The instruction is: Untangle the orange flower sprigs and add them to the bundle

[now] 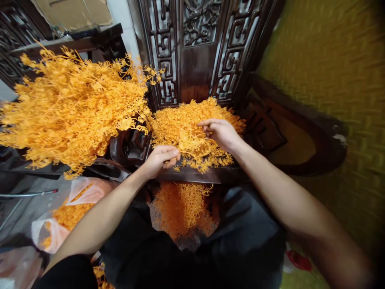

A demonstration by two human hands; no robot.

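Note:
My left hand [164,158] is closed in a pinch at the near edge of the dark wooden seat [207,176]. It holds the stem end of an orange artificial flower sprig [195,147], whose branches spread to the right. Just above the sprig's right side is my right hand [221,132], its index finger stretched out and the others loosely bent. I see nothing held in it. Behind both hands lies a heap of small orange plastic flower pieces [183,116] on the seat.
A large bundle of orange sprigs [78,104] lies at the left. Plastic bags [90,188] with orange pieces stand below it. More orange pieces [180,208] lie under the seat edge, between my legs. A carved wooden chair back [198,64] rises behind; a curved armrest [331,148] is right.

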